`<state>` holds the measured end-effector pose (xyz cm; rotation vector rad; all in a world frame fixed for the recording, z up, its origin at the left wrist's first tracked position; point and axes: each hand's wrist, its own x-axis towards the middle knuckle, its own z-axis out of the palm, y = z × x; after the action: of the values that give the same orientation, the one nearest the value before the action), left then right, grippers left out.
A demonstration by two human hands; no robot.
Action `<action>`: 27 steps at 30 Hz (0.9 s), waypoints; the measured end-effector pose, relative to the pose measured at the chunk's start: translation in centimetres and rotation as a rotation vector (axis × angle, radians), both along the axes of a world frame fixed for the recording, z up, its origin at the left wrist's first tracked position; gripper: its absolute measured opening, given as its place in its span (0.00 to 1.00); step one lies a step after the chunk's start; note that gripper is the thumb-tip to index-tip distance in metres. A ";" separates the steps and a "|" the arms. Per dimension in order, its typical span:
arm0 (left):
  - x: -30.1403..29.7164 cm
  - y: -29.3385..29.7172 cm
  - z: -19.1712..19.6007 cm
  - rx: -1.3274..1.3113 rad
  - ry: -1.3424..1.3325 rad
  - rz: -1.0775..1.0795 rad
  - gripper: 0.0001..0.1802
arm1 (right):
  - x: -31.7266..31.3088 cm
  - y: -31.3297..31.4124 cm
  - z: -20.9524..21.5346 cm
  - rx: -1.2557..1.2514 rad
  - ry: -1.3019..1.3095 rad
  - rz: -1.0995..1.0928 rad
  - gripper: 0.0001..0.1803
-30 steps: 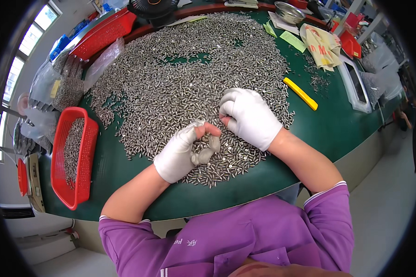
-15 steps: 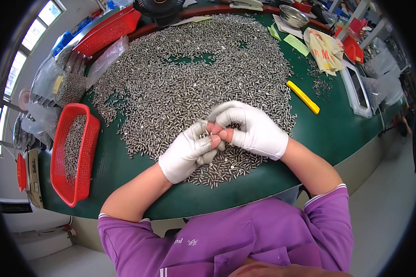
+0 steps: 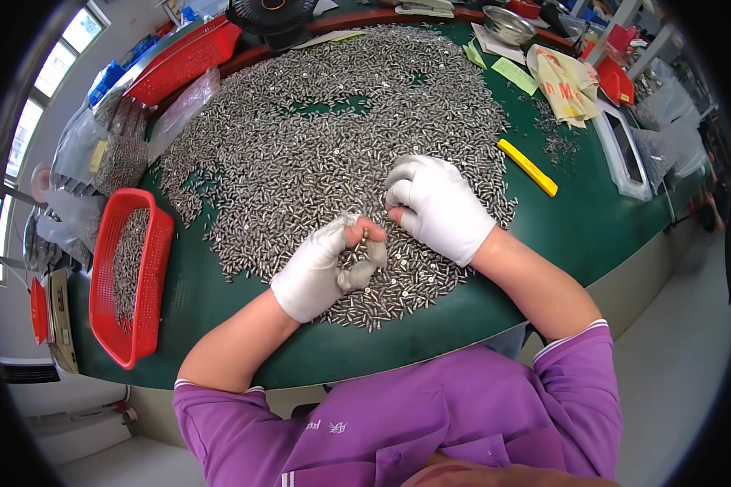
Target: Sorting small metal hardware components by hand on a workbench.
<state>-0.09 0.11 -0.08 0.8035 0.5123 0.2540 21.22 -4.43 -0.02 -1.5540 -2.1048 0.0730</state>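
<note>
**Metal pins sorted by gloved hands on a green table**

Metal pins, small silvery cylinders, lie in a broad heap over the round green table, pointing every which way; no common direction shows in the heap, and single pins are too small to read end from end. A red mesh basket at the person's left holds more of them, well apart from the heap. A yellow bar-shaped tool lies on bare green cloth to the right.

The right hand, in a white glove, rests palm down on the near edge of the heap, fingers curled in close, thumb and fingertips bunched as if plucking; whether it holds a pin I cannot tell. The left hand, gloved with bare fingertips, is closed narrowly, pinching one pin between thumb and forefinger; that pin seems to stand roughly upright, long axis toward the camera.

To do this well, I judge it best to take one pin at a time from the thin near edge, keep the pinch light, and turn each pin along its long axis.
</note>
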 end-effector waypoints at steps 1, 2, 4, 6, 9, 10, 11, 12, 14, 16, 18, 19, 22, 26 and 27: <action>-0.1 0.0 0.2 0.003 0.006 0.011 0.21 | -0.1 0.0 0.1 0.034 -0.017 0.005 0.06; -0.1 -0.1 0.3 0.004 0.007 0.009 0.21 | 0.0 0.0 0.1 0.034 -0.016 0.003 0.06; -0.1 -0.1 0.5 -0.032 -0.007 0.022 0.18 | 0.5 0.2 0.0 0.044 0.239 0.060 0.06; 0.0 -0.1 0.3 -0.031 -0.008 0.027 0.16 | 0.4 -0.3 0.9 0.020 0.355 0.124 0.07; -0.2 0.1 -0.2 -0.093 -0.083 -0.009 0.11 | 0.0 -0.5 1.7 0.075 0.324 0.279 0.09; -0.1 0.1 -0.2 -0.091 -0.063 0.001 0.12 | -0.2 -0.7 1.9 0.089 0.284 0.298 0.10; 0.1 0.0 -0.2 -0.089 -0.043 0.010 0.12 | -0.2 -0.6 1.6 0.109 0.307 0.322 0.11; 0.2 -0.1 -0.1 -0.091 -0.043 0.008 0.12 | -0.1 -0.6 1.5 0.107 0.307 0.319 0.11; 0.4 -0.2 0.4 -0.011 -0.039 0.002 0.14 | -0.1 -0.6 1.4 0.031 0.401 0.356 0.11; 0.3 -0.1 0.1 0.013 -0.035 -0.016 0.14 | -0.3 -0.9 0.9 -0.037 0.488 0.354 0.12; 0.2 -0.1 -0.2 0.040 -0.032 -0.036 0.14 | -0.7 -0.9 0.6 -0.033 0.575 0.373 0.08; 0.1 -0.2 -0.3 0.004 -0.051 -0.027 0.13 | -0.6 -0.9 0.7 -0.033 0.577 0.373 0.08; -0.1 0.0 -0.1 -0.044 -0.050 -0.012 0.11 | 0.0 -0.8 1.2 -0.063 0.456 0.254 0.13; -0.1 0.2 0.2 -0.027 -0.005 -0.023 0.15 | 0.8 -0.5 0.5 -0.021 0.120 0.040 0.16; 0.0 0.3 0.2 -0.015 -0.025 -0.042 0.16 | 1.0 -0.3 0.1 -0.021 0.095 0.062 0.13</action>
<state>-0.11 0.36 0.11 0.7950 0.4726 0.2207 22.18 -4.77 0.08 -1.4675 -2.0838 0.1878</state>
